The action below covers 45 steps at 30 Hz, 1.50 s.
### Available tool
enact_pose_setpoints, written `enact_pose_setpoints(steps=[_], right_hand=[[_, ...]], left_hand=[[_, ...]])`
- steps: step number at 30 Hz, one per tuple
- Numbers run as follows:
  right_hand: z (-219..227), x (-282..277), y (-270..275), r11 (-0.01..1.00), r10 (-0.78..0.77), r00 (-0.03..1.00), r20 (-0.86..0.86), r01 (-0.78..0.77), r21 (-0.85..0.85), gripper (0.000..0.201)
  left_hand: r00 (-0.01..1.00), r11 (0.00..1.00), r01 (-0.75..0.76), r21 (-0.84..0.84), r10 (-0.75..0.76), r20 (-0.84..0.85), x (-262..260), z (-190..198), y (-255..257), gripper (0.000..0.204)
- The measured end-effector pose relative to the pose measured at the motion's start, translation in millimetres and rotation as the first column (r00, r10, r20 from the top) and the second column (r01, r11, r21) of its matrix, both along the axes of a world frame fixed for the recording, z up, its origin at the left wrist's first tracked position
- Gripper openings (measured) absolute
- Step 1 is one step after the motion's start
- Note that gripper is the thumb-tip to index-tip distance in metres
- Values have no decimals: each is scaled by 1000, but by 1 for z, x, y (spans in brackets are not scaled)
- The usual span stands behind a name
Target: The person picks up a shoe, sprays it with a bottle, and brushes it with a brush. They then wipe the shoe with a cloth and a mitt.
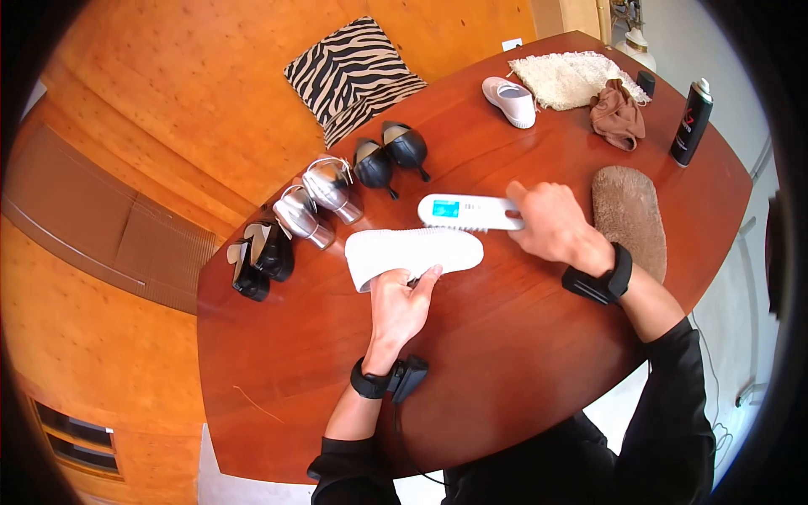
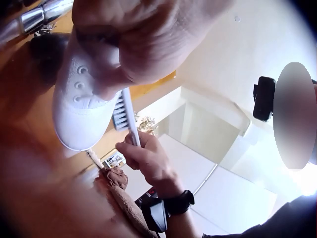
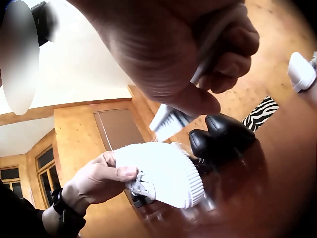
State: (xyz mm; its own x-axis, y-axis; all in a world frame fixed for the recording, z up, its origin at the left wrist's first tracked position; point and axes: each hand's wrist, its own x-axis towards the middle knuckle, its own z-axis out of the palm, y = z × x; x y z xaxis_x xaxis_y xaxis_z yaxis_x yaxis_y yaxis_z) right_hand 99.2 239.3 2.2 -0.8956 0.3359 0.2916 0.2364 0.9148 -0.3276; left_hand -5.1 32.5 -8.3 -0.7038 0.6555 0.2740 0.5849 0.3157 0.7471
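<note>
My left hand [image 1: 399,310] grips a white shoe [image 1: 412,254] above the table, its sole facing away from me and its toe to the right. In the left wrist view the eyelets of the shoe [image 2: 81,111] show beside the thumb. My right hand [image 1: 551,223] holds a white brush [image 1: 471,211] by its handle, bristles down, just beyond the sole's edge. The brush [image 3: 171,123] is close to the shoe [image 3: 161,173] in the right wrist view; whether the bristles touch it, I cannot tell.
Black flats [image 1: 263,257], silver heels [image 1: 324,198] and black heels [image 1: 391,157] line the table's far left edge. Another white shoe [image 1: 511,102], a cream cloth [image 1: 572,77], a brown cloth [image 1: 619,116] and a black spray can [image 1: 692,124] stand far right. A brown fuzzy pad [image 1: 629,215] lies beside my right arm.
</note>
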Motion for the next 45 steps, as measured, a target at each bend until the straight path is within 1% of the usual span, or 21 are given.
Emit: enact_pose_setpoints(steps=[1, 3, 4, 6, 8, 11, 12, 14, 17, 19, 22, 24, 27, 29, 31, 33, 35, 37, 39, 40, 45], right_hand=[[2, 0, -4, 1000, -1, 1000, 0, 1, -2, 16], [3, 2, -10, 971, 224, 973, -53, -228, -73, 16], [-1, 1, -12, 955, 277, 956, -100, -285, -85, 16], [-3, 1, -10, 973, 221, 973, -68, -225, -59, 17], [-12, -5, -1, 991, 128, 989, -70, -130, -26, 16], [-13, -5, 3, 992, 87, 992, -90, -95, -82, 17], [-12, -4, 0, 984, 148, 984, -97, -156, -82, 17], [-13, -4, -6, 952, 275, 946, -170, -293, -92, 18], [-7, -2, -10, 975, 196, 975, -108, -205, -85, 19], [-12, -3, -5, 982, 172, 975, -140, -182, -60, 19], [-12, -2, -8, 977, 154, 965, -213, -182, -115, 19], [-12, -1, -14, 922, 334, 889, -312, -377, -87, 20], [-16, -2, -15, 943, 309, 917, -253, -331, -46, 22], [-23, -6, -8, 958, 271, 927, -258, -286, -22, 21], [-24, -8, -4, 975, 138, 962, -234, -174, -139, 19], [-22, -7, -7, 969, 142, 959, -246, -185, -161, 18], [-19, -4, -16, 922, 334, 900, -280, -373, -100, 18], [-20, -4, -16, 929, 310, 909, -280, -352, -112, 18], [-23, -6, -10, 967, 196, 940, -278, -232, -105, 18], [-20, -5, -11, 966, 191, 943, -273, -230, -119, 19], [-11, 1, -24, 929, 321, 884, -340, -364, -68, 19]], left_hand=[[1000, 1000, 1, -8, -1, -13, 0, 0, 0, 16], [1000, 1000, 3, -22, -3, -22, -1, -4, 1, 16], [1000, 999, 13, 34, -13, 5, -1, -8, 2, 15], [999, 996, 22, 87, -25, 31, 0, -6, 2, 15], [1000, 988, 0, -154, -1, 0, 3, 4, 1, 14], [996, 993, 38, -110, -46, -77, 2, 1, -1, 14], [996, 993, 38, -111, -47, -76, 2, 0, 0, 14], [976, 995, 93, -44, -99, -191, 3, -1, 0, 16], [965, 989, 140, -53, -148, -218, 5, -2, 0, 16], [950, 983, 168, -71, -180, -254, 4, -2, -1, 16], [932, 976, 189, -111, -214, -294, 4, -1, -1, 17], [929, 973, 187, -134, -219, -298, 6, 1, 0, 17], [913, 971, 210, -114, -237, -332, 6, 3, 0, 17], [937, 955, 184, -233, -242, -253, 5, 3, -4, 16], [930, 957, 195, -216, -250, -269, 5, 3, -4, 16], [924, 957, 208, -201, -259, -281, 4, 3, -3, 16], [891, 960, 218, -175, -269, -365, 4, 1, -2, 15], [902, 953, 212, -216, -276, -332, 5, 3, -3, 15], [912, 946, 203, -252, -276, -302, 7, 5, -4, 15], [904, 944, 212, -253, -288, -317, 8, 6, -4, 16], [849, 950, 223, -220, -300, -435, 10, 6, -1, 19]])
